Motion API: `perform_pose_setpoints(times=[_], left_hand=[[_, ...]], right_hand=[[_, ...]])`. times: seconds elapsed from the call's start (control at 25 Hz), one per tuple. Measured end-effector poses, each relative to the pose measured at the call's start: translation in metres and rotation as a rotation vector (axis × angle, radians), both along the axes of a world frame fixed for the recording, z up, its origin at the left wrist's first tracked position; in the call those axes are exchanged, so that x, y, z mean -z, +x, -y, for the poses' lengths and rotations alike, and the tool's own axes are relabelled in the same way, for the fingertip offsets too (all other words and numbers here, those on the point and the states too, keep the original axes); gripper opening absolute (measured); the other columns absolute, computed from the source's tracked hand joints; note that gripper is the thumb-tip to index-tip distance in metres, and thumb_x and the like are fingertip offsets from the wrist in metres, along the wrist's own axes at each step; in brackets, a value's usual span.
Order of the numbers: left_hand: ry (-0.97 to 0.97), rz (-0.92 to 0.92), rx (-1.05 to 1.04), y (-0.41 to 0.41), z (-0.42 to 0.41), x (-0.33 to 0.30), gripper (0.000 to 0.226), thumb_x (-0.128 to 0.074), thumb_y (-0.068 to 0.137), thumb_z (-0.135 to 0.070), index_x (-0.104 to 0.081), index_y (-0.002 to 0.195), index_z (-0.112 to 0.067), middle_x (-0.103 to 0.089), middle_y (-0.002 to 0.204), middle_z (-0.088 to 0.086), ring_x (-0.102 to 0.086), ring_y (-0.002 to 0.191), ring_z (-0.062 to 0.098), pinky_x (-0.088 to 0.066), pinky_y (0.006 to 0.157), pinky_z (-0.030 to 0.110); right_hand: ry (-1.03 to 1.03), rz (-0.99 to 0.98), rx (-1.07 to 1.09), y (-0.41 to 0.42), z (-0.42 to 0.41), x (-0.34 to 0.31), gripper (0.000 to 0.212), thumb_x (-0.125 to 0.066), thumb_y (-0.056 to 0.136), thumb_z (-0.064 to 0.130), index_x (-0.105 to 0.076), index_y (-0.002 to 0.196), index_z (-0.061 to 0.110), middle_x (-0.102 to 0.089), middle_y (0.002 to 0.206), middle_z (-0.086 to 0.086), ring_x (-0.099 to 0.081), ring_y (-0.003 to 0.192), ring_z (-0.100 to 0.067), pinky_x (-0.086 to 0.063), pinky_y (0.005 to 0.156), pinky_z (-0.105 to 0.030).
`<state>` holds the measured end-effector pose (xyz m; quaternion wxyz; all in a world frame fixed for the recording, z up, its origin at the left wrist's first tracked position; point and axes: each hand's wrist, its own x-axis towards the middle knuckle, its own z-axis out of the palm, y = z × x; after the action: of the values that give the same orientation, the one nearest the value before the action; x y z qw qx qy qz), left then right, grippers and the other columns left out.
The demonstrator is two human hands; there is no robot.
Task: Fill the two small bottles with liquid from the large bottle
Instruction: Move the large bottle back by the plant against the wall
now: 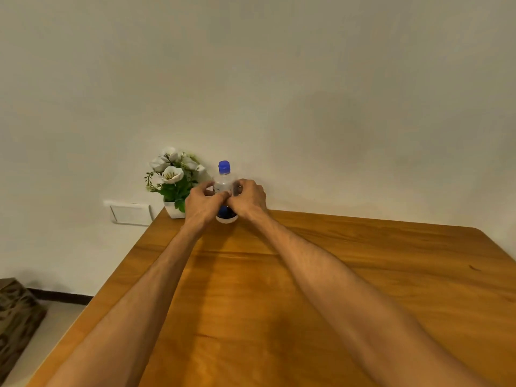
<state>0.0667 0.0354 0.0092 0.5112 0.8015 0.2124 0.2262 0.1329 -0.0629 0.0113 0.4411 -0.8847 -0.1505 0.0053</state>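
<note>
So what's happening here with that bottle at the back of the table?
A person is reaching both arms across a wooden table and has the left hand and the right hand wrapped around a clear bottle near the far edge, close to the wall. The bottle stands upright and its blue cap is on, so no pouring has begun. A small pot of white flowers stands just left of it. No small bottles are in view.
</note>
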Motion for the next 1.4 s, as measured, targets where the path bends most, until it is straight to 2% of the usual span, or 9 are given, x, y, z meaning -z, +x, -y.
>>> perform_pose_setpoints(times=[0.24,0.36,0.48,0.68,0.84,0.92,1.04,1.24,1.4], left_hand=[[-0.018,0.006,-0.027,0.031,-0.016,0.021,0.067,-0.071,0.096,-0.032,-0.046,0.156,-0.015,-0.071,0.126,0.014,-0.068,0.118,0.029,-0.054,0.109,0.046],[-0.024,-0.024,-0.054,0.015,-0.006,0.015,0.074,-0.073,0.094,-0.033,-0.040,0.157,-0.011,-0.064,0.135,0.013,-0.062,0.123,0.027,-0.051,0.101,0.037],[-0.039,0.065,-0.041,-0.036,0.018,0.003,0.061,-0.076,0.091,-0.034,-0.055,0.145,-0.015,-0.066,0.126,0.001,-0.062,0.114,0.017,-0.051,0.089,0.027],[-0.120,0.086,0.245,-0.159,0.097,-0.014,0.024,-0.073,0.095,-0.025,-0.074,0.118,-0.023,-0.074,0.114,-0.005,-0.069,0.112,0.013,-0.059,0.100,0.041],[-0.143,0.076,0.366,-0.256,0.167,-0.020,0.023,-0.077,0.091,-0.022,-0.077,0.113,-0.029,-0.077,0.114,-0.010,-0.069,0.104,0.000,-0.055,0.086,0.018],[-0.208,0.046,0.382,-0.288,0.189,-0.010,0.033,-0.084,0.084,-0.022,-0.076,0.116,-0.030,-0.076,0.115,-0.009,-0.068,0.102,-0.001,-0.053,0.079,0.011],[-0.165,-0.063,0.375,-0.334,0.224,0.019,0.065,-0.092,0.070,-0.027,-0.068,0.131,-0.026,-0.069,0.126,-0.007,-0.064,0.112,0.011,-0.056,0.093,0.029],[-0.001,-0.097,0.254,-0.346,0.250,0.054,0.069,-0.095,0.072,-0.019,-0.062,0.133,-0.020,-0.068,0.113,-0.004,-0.067,0.102,0.017,-0.057,0.089,0.032],[0.059,-0.035,0.187,-0.339,0.245,0.071,0.049,-0.091,0.076,-0.016,-0.072,0.122,-0.016,-0.072,0.093,-0.006,-0.068,0.086,0.010,-0.061,0.080,0.032]], right_hand=[[0.046,0.022,0.009,0.029,-0.018,0.020,0.052,-0.085,0.085,0.020,-0.065,0.132,0.010,-0.074,0.127,-0.008,-0.071,0.116,-0.026,-0.061,0.098,-0.040],[-0.010,-0.019,-0.014,0.017,-0.003,0.009,0.073,-0.089,0.083,0.029,-0.054,0.144,0.008,-0.066,0.140,-0.011,-0.065,0.127,-0.030,-0.056,0.102,-0.040],[-0.031,-0.029,-0.011,-0.015,0.036,-0.012,0.086,-0.089,0.081,0.046,-0.051,0.150,0.011,-0.062,0.145,-0.010,-0.062,0.131,-0.028,-0.055,0.102,-0.038],[-0.003,-0.072,-0.077,-0.112,0.154,-0.054,0.044,-0.086,0.086,0.041,-0.076,0.123,0.019,-0.075,0.127,0.000,-0.068,0.117,-0.016,-0.050,0.090,-0.026],[0.147,-0.066,-0.057,-0.212,0.262,-0.066,0.022,-0.087,0.086,0.029,-0.083,0.105,0.022,-0.081,0.105,0.008,-0.074,0.102,-0.008,-0.057,0.094,-0.028],[0.258,-0.053,-0.008,-0.255,0.308,-0.060,0.022,-0.088,0.085,0.025,-0.083,0.106,0.021,-0.082,0.101,0.007,-0.076,0.099,-0.008,-0.059,0.093,-0.027],[0.338,-0.076,0.087,-0.313,0.369,-0.034,0.039,-0.090,0.082,0.029,-0.078,0.118,0.022,-0.080,0.111,0.007,-0.075,0.104,-0.007,-0.060,0.094,-0.027],[0.137,-0.128,0.233,-0.351,0.392,0.027,0.078,-0.096,0.072,0.035,-0.060,0.141,0.027,-0.069,0.126,0.011,-0.070,0.104,-0.007,-0.060,0.093,-0.033],[0.162,-0.087,0.292,-0.349,0.371,0.067,0.049,-0.093,0.076,0.020,-0.073,0.120,0.023,-0.079,0.099,0.010,-0.073,0.077,-0.004,-0.065,0.081,-0.040]])
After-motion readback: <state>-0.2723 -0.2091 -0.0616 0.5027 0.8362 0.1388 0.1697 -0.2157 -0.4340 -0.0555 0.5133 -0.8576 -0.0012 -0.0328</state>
